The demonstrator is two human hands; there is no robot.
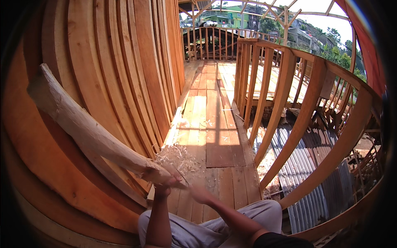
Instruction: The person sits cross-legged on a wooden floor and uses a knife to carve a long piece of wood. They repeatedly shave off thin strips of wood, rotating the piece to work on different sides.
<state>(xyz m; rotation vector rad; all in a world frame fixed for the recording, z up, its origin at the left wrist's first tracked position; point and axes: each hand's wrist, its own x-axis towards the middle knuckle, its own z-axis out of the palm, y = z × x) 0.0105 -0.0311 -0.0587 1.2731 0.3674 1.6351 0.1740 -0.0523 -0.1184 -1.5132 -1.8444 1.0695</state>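
The left forearm rises nearly straight, and the left hand (168,184) is closed around the near end of a peeled wooden pole (97,130), which slants up-left before the upright boards (120,62). The right forearm comes diagonally; the right hand (198,193), beside a thin blade (182,176), is blurred, so I cannot tell its grip. Plank floor (225,188) lies open ahead; a slatted railing (275,107) borders the right.

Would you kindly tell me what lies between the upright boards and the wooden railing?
In the head view, the plank floor lies between them, with wood shavings heaped near the boards.
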